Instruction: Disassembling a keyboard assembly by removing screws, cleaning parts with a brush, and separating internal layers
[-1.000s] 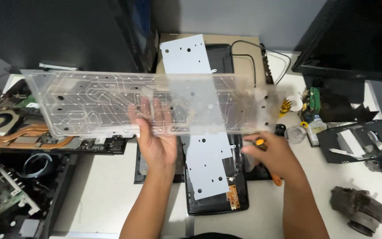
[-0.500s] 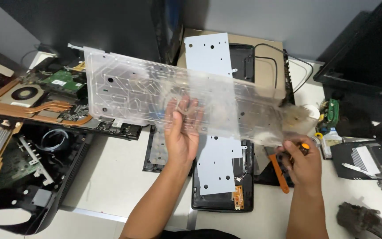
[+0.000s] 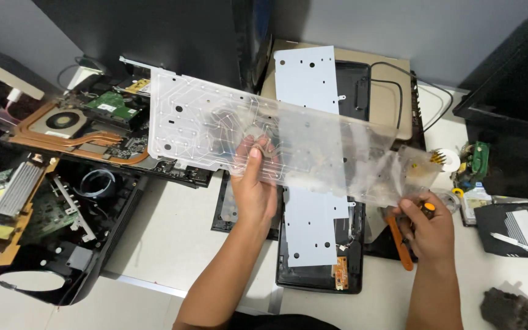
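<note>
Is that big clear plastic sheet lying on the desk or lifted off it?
Lifted. The clear sheet hangs tilted above the desk, with the left hand at its middle and the right hand by its end.

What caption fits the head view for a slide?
Left hand and right hand lift a clear membrane sheet above a metal plate.

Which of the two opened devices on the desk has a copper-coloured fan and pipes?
The opened laptop board at far left, beside the transparent sheet; the keyboard tray below the sheet shows only grey metal.

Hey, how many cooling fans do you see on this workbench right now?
1: a round cooling fan in the copper heat-pipe assembly at far left, beside the clear membrane sheet's left end. Others may be hidden under boards.
</note>
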